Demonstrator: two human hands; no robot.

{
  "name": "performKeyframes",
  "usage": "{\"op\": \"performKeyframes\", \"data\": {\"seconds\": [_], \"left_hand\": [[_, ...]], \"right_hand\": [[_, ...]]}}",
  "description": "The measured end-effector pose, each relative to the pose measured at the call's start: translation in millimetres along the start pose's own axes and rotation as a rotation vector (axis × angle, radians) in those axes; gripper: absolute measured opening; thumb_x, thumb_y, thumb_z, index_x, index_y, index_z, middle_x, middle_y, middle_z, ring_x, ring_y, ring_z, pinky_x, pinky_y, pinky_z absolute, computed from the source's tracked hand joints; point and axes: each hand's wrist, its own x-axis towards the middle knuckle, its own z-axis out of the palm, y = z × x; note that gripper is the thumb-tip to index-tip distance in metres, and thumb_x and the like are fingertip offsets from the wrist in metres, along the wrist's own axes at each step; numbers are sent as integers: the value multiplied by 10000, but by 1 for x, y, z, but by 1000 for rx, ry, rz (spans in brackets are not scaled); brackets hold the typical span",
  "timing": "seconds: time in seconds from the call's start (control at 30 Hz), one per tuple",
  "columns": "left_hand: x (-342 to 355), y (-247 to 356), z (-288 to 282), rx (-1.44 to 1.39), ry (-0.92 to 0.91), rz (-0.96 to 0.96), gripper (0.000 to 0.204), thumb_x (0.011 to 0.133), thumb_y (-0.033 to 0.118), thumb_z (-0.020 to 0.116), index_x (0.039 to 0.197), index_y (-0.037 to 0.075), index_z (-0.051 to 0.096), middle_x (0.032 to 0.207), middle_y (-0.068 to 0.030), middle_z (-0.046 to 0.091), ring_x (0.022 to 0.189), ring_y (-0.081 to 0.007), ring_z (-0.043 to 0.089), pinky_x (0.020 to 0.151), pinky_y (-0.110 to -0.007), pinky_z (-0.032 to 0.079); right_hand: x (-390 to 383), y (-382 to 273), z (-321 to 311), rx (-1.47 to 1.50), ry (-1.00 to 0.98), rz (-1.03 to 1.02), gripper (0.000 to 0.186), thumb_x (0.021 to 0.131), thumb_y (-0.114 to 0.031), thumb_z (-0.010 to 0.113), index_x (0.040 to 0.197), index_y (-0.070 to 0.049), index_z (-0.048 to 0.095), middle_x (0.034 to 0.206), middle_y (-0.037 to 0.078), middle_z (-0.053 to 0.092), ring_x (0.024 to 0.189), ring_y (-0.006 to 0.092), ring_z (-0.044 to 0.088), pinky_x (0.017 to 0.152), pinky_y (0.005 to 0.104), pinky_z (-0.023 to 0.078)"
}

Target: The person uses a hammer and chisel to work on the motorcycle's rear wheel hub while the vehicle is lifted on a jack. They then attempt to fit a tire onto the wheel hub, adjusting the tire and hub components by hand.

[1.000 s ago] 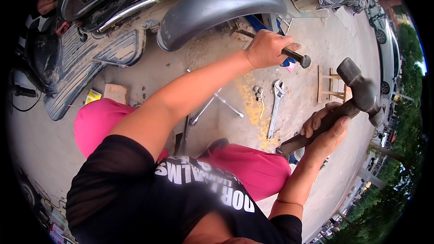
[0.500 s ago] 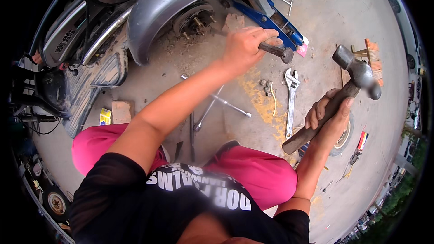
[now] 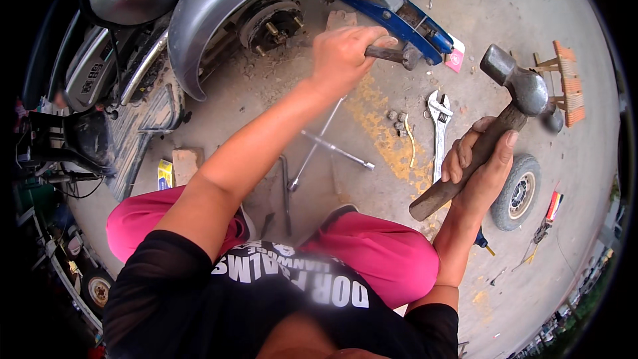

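A metal bar [image 3: 392, 54] is gripped in the left hand [image 3: 343, 56], fingers clamped around it; its blunt, flattened end sticks out on the right, while the other end is mostly hidden by the hand. A hammer [image 3: 528, 96] is held in the right hand [image 3: 484, 157], fingers and thumb closed on its wooden handle; the handle is tilted, head uppermost, well apart from the bar. Both tools are held above the concrete floor [image 3: 425, 279].

Writing: large white block letters are printed across the black shirt [image 3: 292, 282], seen upside down and partly lost in folds. Raised light characters are seen on the side panel [image 3: 90, 80] of the grey vehicle, and a framed badge is cut off at the top edge on its rounded body. Print on the yellow box [image 3: 165, 174] beside a brick [image 3: 187, 163] is too small to be read. A pale mark is carried by the pink-and-white card [image 3: 455, 54], just beside the blue jack [image 3: 392, 20].

A bare wheel hub [image 3: 271, 26] with studs is exposed under the grey fender [image 3: 199, 30]. On the floor, a cross wrench [image 3: 332, 148], an adjustable wrench [image 3: 439, 126] and a loose wheel [image 3: 518, 193] are seen.
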Motion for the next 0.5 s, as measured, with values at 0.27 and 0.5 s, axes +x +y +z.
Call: {"op": "performKeyframes", "data": {"seconds": [0.27,0.5], "left_hand": [[6,6,4,16,13,15,194,688,54,725,875,104,709,836,-70,704,746,-268,679,640,-331,536],[16,1,7,27,82,23,114,741,75,710,853,99,711,810,-79,696,718,-277,669,620,-329,530]], "right_hand": [[1,2,0,-13,2,26,607,964,-580,392,952,25,450,545,56,409,362,130,391,343,276,368],[0,7,9,-26,11,42,563,973,-564,385,960,-8,473,533,10,369,349,91,344,324,245,332]]}}
